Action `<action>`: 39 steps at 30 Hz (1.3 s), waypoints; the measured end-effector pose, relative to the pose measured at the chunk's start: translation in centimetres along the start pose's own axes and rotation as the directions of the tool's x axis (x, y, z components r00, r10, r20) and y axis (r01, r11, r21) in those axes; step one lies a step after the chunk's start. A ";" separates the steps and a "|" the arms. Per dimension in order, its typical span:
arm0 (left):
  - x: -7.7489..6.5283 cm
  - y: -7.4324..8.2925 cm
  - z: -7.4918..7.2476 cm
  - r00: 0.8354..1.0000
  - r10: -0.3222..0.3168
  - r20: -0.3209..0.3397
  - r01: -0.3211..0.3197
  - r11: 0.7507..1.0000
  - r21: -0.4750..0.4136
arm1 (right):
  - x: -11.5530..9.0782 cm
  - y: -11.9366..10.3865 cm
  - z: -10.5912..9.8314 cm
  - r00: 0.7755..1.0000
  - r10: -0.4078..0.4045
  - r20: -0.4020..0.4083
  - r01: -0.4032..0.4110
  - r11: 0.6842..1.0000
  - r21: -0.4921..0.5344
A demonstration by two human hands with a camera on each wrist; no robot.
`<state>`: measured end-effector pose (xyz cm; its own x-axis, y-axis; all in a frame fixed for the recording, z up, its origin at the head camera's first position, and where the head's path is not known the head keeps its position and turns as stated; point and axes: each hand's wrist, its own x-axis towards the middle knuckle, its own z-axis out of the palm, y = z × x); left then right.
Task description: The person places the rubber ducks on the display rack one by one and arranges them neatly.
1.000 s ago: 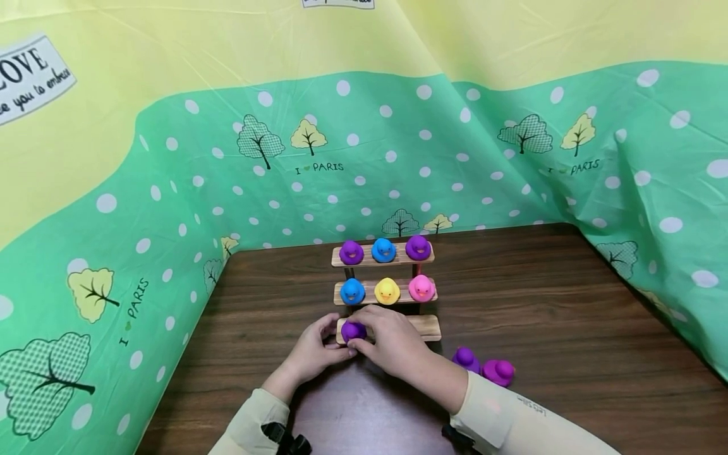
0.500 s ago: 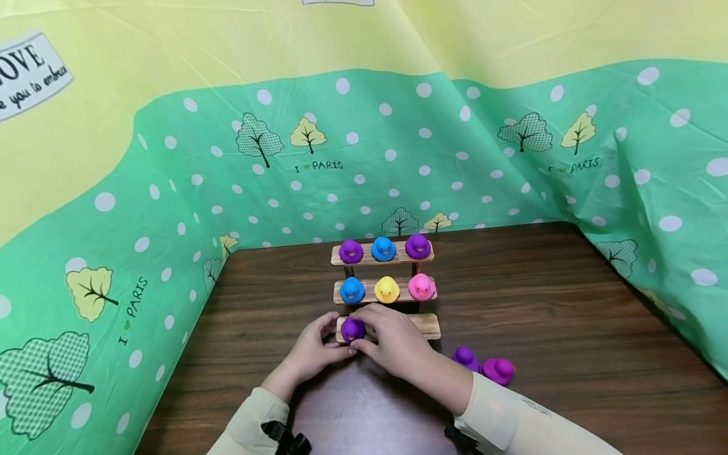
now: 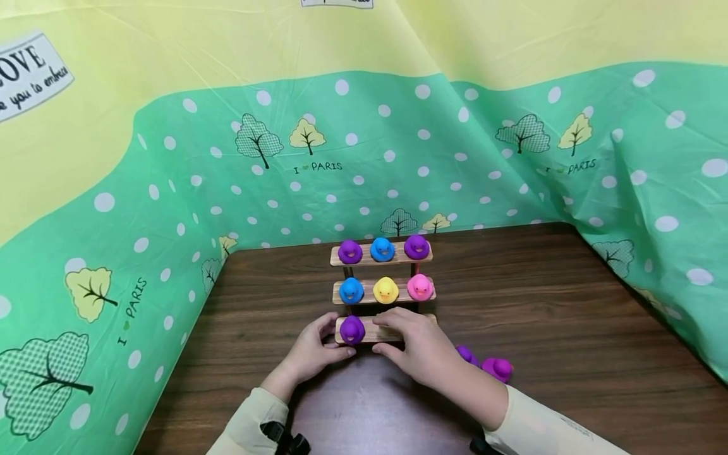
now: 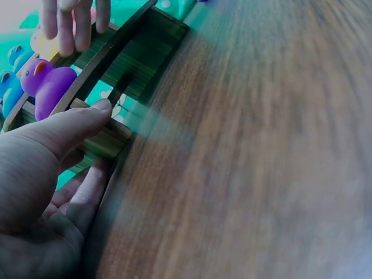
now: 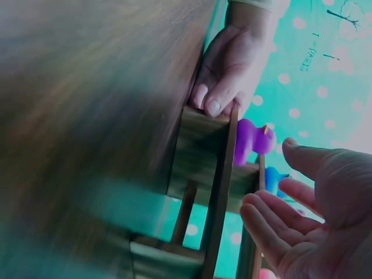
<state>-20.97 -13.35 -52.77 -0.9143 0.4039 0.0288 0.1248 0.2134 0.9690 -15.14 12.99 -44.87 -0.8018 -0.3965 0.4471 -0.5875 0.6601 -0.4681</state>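
A three-tier wooden display stand stands on the table. At the left end of its lowest tier sits a purple rubber duck. My left hand grips the stand's left end; in the left wrist view its thumb lies at the front board and its fingers are behind the side piece. To the right of that duck, my right hand is in front of the lowest tier with fingers spread and nothing in them, hiding that tier's right part. The right wrist view shows the purple duck apart from the fingers.
On the middle tier are a blue duck, a yellow duck and a pink duck. Two purple ducks and a blue duck top the stand. Two more ducks, purple and magenta, lie right of it.
My right hand has let go of the purple duck on the lowest tier and moved to the right. The left hand keeps its place at the stand.
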 end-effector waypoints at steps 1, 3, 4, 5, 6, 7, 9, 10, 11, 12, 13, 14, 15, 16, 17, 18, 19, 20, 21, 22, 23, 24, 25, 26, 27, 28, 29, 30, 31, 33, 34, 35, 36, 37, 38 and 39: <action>0.0 0.0 0.0 1.000 -0.002 -0.002 0.002 1.000 0.000 | -0.3 0.1 -0.2 1.000 -0.002 -0.008 0.002 1.000 -0.001; -0.1 -0.1 0.0 1.000 -0.006 -0.004 0.006 1.000 -0.003 | -0.8 0.4 -0.7 1.000 -0.003 -0.020 0.003 1.000 -0.006; -0.1 -0.1 0.0 1.000 -0.006 -0.005 0.006 1.000 -0.004 | -1.1 0.5 -1.0 1.000 0.002 -0.023 -0.002 1.000 -0.006; -0.1 -0.1 0.0 1.000 -0.006 -0.006 0.006 1.000 -0.007 | -1.3 0.7 -1.2 1.000 0.009 -0.026 -0.009 1.000 -0.003; -0.2 -0.1 0.0 1.000 -0.007 -0.008 0.007 1.000 -0.009 | -1.6 0.8 -1.5 0.999 0.018 -0.029 -0.019 1.000 -0.005; -0.2 -0.1 0.0 1.000 -0.006 -0.008 0.006 1.000 -0.008 | -1.8 1.0 -1.7 0.999 0.031 -0.029 -0.031 0.999 -0.008; -0.1 0.0 0.1 1.000 -0.008 -0.008 0.008 1.000 -0.010 | -2.3 1.3 -2.2 0.998 0.054 -0.032 -0.054 0.999 -0.006; -0.1 0.0 0.1 1.000 -0.010 -0.008 0.010 1.000 -0.014 | -2.5 1.5 -2.4 0.997 0.070 -0.035 -0.070 0.998 -0.009; -0.1 0.0 0.1 1.000 -0.014 -0.008 0.014 1.000 -0.018 | -2.7 1.7 -2.6 0.996 0.082 -0.039 -0.082 0.997 -0.014; -0.1 0.1 0.1 1.000 -0.016 -0.007 0.016 1.000 -0.020 | -3.0 1.9 -2.9 0.995 0.093 -0.045 -0.094 0.995 -0.018; -0.1 0.1 0.1 1.000 -0.016 -0.004 0.016 1.000 -0.025 | -3.2 2.1 -3.1 0.994 0.101 -0.051 -0.103 0.995 -0.020; 0.0 0.1 0.1 1.000 -0.017 -0.003 0.017 0.999 -0.028 | -3.4 2.3 -3.3 0.992 0.107 -0.060 -0.109 0.994 -0.020; 0.0 0.0 0.1 1.000 -0.016 -0.004 0.016 0.999 -0.029 | -3.6 2.5 -3.6 0.991 0.113 -0.069 -0.115 0.993 -0.027; 0.0 0.0 0.1 1.000 -0.015 -0.004 0.015 1.000 -0.027 | -3.9 2.7 -3.8 0.990 0.117 -0.074 -0.120 0.992 -0.030; 0.0 0.0 0.1 1.000 -0.012 -0.003 0.012 1.000 -0.027 | -4.1 2.9 -4.0 0.990 0.116 -0.081 -0.119 0.992 -0.035; 0.0 0.0 0.1 1.000 -0.010 -0.002 0.010 1.000 -0.025 | -4.3 3.1 -4.3 0.990 0.113 -0.088 -0.117 0.992 -0.041; 0.0 0.0 0.1 1.000 -0.009 -0.001 0.009 1.000 -0.024 | -4.5 3.4 -4.4 0.989 0.109 -0.097 -0.114 0.992 -0.051; 0.0 0.1 0.1 1.000 -0.009 -0.001 0.009 1.000 -0.021 | -4.7 3.6 -4.6 0.989 0.105 -0.104 -0.112 0.992 -0.060; 0.0 0.1 0.1 1.000 -0.010 0.000 0.010 1.000 -0.021 | -4.9 3.9 -4.8 0.988 0.103 -0.113 -0.111 0.991 -0.070; 0.0 0.1 0.1 1.000 -0.010 0.001 0.010 1.000 -0.021 | -5.2 4.1 -5.0 0.988 0.101 -0.120 -0.110 0.991 -0.077; 0.0 0.2 0.1 1.000 -0.011 0.002 0.011 1.000 -0.022 | -5.4 4.4 -5.1 0.987 0.101 -0.127 -0.112 0.990 -0.086; 0.0 0.2 0.1 1.000 -0.012 0.001 0.012 1.000 -0.020 | -5.6 4.7 -5.3 0.986 0.106 -0.130 -0.119 0.989 -0.093; 0.0 0.2 0.1 1.000 -0.013 0.002 0.013 1.000 -0.022 | -5.9 4.9 -5.4 0.985 0.113 -0.129 -0.127 0.987 -0.102; 0.0 0.2 0.2 1.000 -0.013 0.001 0.013 1.000 -0.022 | -6.1 5.2 -5.5 0.984 0.128 -0.123 -0.141 0.984 -0.110; 0.0 0.2 0.2 1.000 -0.013 0.000 0.013 1.000 -0.023 | -6.4 5.5 -5.6 0.983 0.144 -0.112 -0.157 0.980 -0.119; 0.0 0.3 0.2 1.000 -0.012 0.000 0.012 1.000 -0.024 | -6.6 5.7 -5.7 0.982 0.163 -0.098 -0.174 0.977 -0.126; 0.0 0.3 0.2 1.000 -0.013 -0.001 0.013 1.000 -0.026 | -6.9 5.9 -5.9 0.979 0.184 -0.082 -0.194 0.972 -0.131; 0.0 0.3 0.1 1.000 -0.012 -0.001 0.012 1.000 -0.027 | -7.1 6.1 -6.0 0.977 0.206 -0.062 -0.213 0.967 -0.137; 0.0 0.2 0.1 1.000 -0.011 0.000 0.011 1.000 -0.028 | -7.3 6.3 -6.1 0.973 0.225 -0.043 -0.229 0.963 -0.143; 0.0 0.2 0.1 1.000 -0.011 0.001 0.011 1.000 -0.026 | -7.6 6.7 -6.4 0.967 0.256 -0.006 -0.254 0.955 -0.153; 0.0 0.1 0.1 1.000 -0.003 0.003 0.003 1.000 -0.022 | -7.7 6.8 -6.6 0.964 0.265 0.009 -0.260 0.952 -0.159; 0.0 0.1 0.1 1.000 -0.002 0.004 0.002 1.000 -0.021 | -7.8 6.9 -6.7 0.962 0.271 0.026 -0.263 0.950 -0.166; 0.0 0.1 0.1 1.000 -0.003 0.005 0.004 1.000 -0.020 | -7.8 7.1 -6.9 0.961 0.274 0.042 -0.263 0.949 -0.175; -0.1 0.1 0.1 1.000 -0.004 0.006 0.004 1.000 -0.018 | -7.9 7.2 -7.0 0.960 0.275 0.054 -0.260 0.948 -0.185; -0.1 0.1 0.1 1.000 -0.007 0.006 0.007 1.000 -0.015 | -7.9 7.3 -7.1 0.960 0.273 0.067 -0.255 0.947 -0.196; -0.1 0.1 0.1 1.000 -0.010 0.006 0.010 1.000 -0.011 | -7.9 7.4 -7.2 0.959 0.270 0.080 -0.250 0.946 -0.205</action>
<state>-20.86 -13.31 -52.65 -0.9132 0.4071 0.0174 0.1113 0.2080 0.9718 -12.35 25.64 -46.42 -0.9369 -0.2530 0.2413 -0.3333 0.8546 -0.3983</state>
